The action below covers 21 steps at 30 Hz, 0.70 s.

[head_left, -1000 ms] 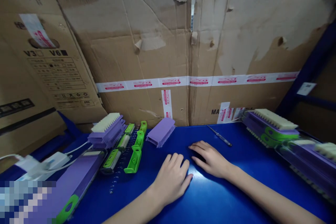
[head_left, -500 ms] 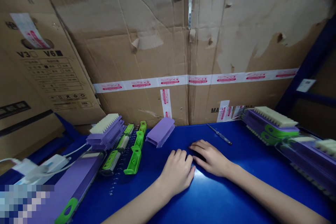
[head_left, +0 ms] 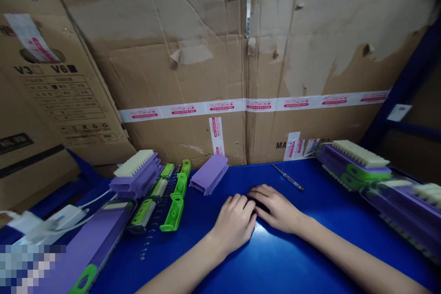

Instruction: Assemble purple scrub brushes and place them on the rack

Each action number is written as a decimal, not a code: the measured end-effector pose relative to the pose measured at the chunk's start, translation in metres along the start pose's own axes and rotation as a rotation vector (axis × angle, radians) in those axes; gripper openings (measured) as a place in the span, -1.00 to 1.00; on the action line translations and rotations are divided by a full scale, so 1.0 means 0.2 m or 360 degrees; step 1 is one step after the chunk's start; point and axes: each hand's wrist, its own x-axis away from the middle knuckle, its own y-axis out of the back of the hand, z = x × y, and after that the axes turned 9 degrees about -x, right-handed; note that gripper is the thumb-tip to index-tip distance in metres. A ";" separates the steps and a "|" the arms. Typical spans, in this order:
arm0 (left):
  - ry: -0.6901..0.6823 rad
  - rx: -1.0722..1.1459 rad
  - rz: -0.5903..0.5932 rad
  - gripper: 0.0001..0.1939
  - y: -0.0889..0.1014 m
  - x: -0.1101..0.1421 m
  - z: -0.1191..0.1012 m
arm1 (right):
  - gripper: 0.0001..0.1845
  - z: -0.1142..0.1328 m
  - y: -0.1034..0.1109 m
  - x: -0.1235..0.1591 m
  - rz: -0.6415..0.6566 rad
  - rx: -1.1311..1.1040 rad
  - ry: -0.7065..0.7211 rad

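Palm down on the blue tabletop (head_left: 292, 257), my left hand (head_left: 234, 223) rests with its fingers loosely bent and the thumb apart. My right hand (head_left: 275, 206) lies beside it, fingers loosely curved, thumb apart. The fingertips of the two hands meet or nearly meet, and nothing shows in either. Beyond the left hand lies a purple plastic shell (head_left: 210, 173). Green plastic end pieces (head_left: 173, 213) stand in a line to its left. A small screwdriver (head_left: 287, 177) lies behind my right hand.
At left are a purple housing (head_left: 99, 234), stacked purple parts with a bristle block (head_left: 134, 164), green-and-clear pieces (head_left: 142, 213), small springs (head_left: 148, 241) and white plugs (head_left: 67, 216). Purple brush units (head_left: 354, 161) stand at right. Cardboard (head_left: 186, 69) walls the back.
My left hand has shifted slightly toward the right hand, closing the small gap at the fingertips. The view has turned slightly; the parts lie as before.
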 end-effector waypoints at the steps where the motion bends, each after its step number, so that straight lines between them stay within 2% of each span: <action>1: 0.0005 0.0018 -0.0022 -0.87 0.00 0.00 0.00 | -0.65 0.00 0.00 0.00 0.0003 -0.0001 -0.0005; 4: -0.0015 -0.0002 -0.0116 -0.91 0.00 0.01 0.00 | -0.65 0.00 0.00 0.00 0.0007 0.0006 -0.0007; 10: -0.0244 -0.0289 -0.0347 -0.81 -0.01 0.02 0.03 | -0.66 0.00 0.00 0.00 -0.0001 0.0026 -0.0002; 13: -0.0236 -0.0403 -0.0432 -0.79 0.00 0.01 0.07 | -0.66 0.01 0.00 0.00 -0.0004 0.0034 0.0003; 17: 0.0017 -0.0496 -0.0431 -0.77 0.06 -0.02 0.15 | -0.67 0.01 0.00 0.00 -0.0009 0.0048 0.0010; 21: 0.0565 -0.0712 -0.0278 -0.74 0.10 -0.04 0.23 | -0.66 0.01 0.00 0.00 -0.0003 0.0052 0.0006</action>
